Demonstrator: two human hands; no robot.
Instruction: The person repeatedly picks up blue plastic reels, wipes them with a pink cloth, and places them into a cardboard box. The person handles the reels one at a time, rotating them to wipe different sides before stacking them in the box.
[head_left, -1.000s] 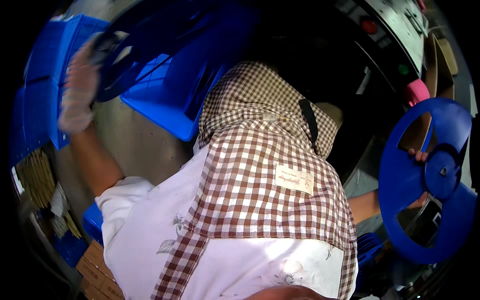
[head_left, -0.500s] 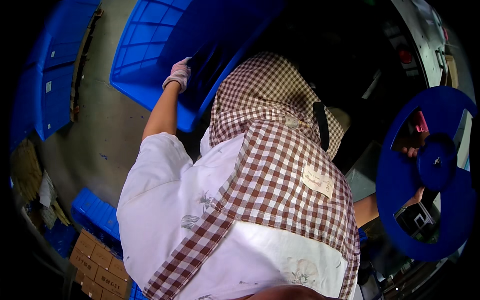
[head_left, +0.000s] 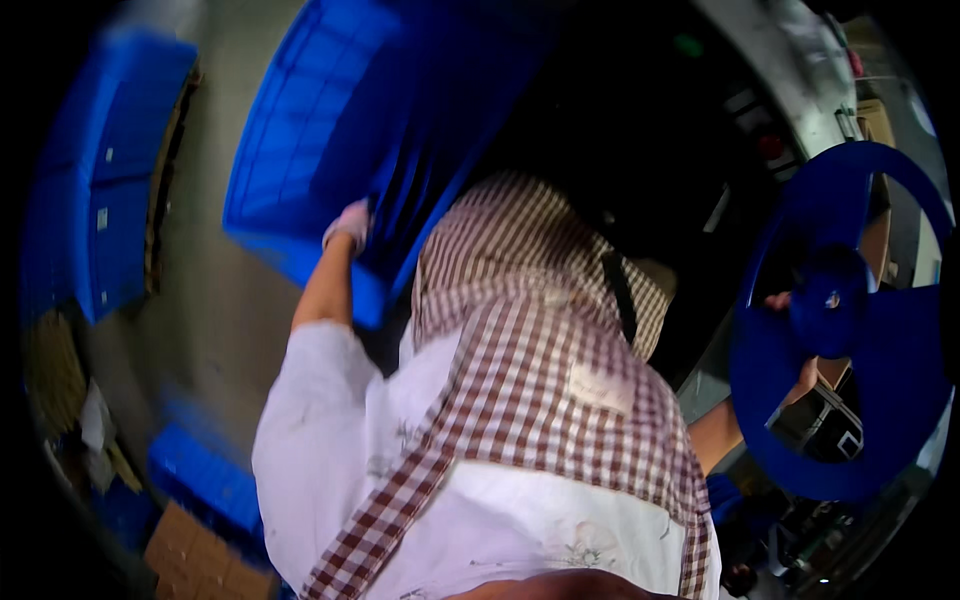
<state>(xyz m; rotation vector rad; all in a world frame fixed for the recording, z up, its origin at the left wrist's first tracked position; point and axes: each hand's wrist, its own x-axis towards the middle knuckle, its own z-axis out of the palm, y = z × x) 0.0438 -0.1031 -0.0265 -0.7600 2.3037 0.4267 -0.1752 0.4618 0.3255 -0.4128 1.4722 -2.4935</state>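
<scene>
A big blue plastic bin (head_left: 275, 200) stands open at the upper left. My left hand (head_left: 348, 224), in a pale glove, reaches inside it against dark, curved edges (head_left: 400, 215) that look like several flat discs standing on edge. Its fingers are smeared and partly hidden, so whether it grips one of them does not show. Off to the right, my bare right hand (head_left: 802, 382) is closed round the hub of a large dark blue plastic reel (head_left: 905, 375). Fingertips show through one of the reel's cut-outs and the rest of the hand through another.
Stacked blue bins (head_left: 120, 220) stand on a pallet at the far left. Another blue bin (head_left: 205, 475) and brown cardboard boxes (head_left: 200, 555) lie at the lower left. A pale machine or bench edge (head_left: 800, 60) runs along the upper right.
The view has shifted, so the bin and my left hand appear lower. My left hand sits by the disc edges in the bin. The reel in my right hand has moved slightly left and up.
</scene>
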